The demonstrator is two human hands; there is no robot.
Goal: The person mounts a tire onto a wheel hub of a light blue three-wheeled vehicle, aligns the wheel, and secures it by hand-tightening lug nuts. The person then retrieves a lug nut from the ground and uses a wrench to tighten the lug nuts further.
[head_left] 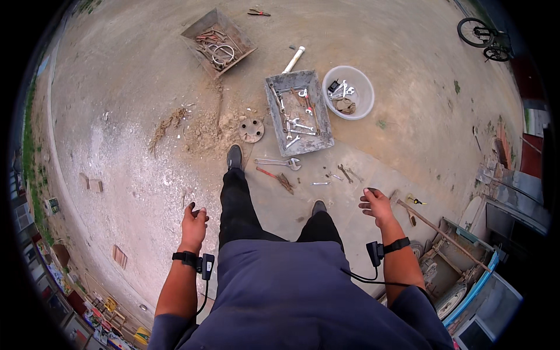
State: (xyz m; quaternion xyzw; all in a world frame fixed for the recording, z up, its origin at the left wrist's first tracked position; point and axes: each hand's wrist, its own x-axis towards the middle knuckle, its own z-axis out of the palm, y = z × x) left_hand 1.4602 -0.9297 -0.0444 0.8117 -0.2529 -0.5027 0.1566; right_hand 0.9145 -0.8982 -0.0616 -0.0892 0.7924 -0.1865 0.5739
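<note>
Both my hands hang in the air, holding nothing. My left hand (pixel 194 226) is over the pale, dusty ground left of my leg, its fingers loosely apart. My right hand (pixel 377 207) is on the right with fingers slightly bent and apart, nearest a small dark wrench (pixel 345 174) on the concrete. Between my feet and a grey metal tray (pixel 330 142) lie a large adjustable wrench (pixel 280 163), a red-handled tool (pixel 274 175) and a short wrench (pixel 320 184). Several wrenches (pixel 300 125) rest inside the tray.
A white plastic tub (pixel 367 102) with tools stands right of the tray. Farther left is a rusty metal box (pixel 245 52) of tools. Near my left shoe lies a round plate with holes (pixel 251 132). A long-handled hammer (pixel 434 230) and a cart-like frame (pixel 461 251) are at right.
</note>
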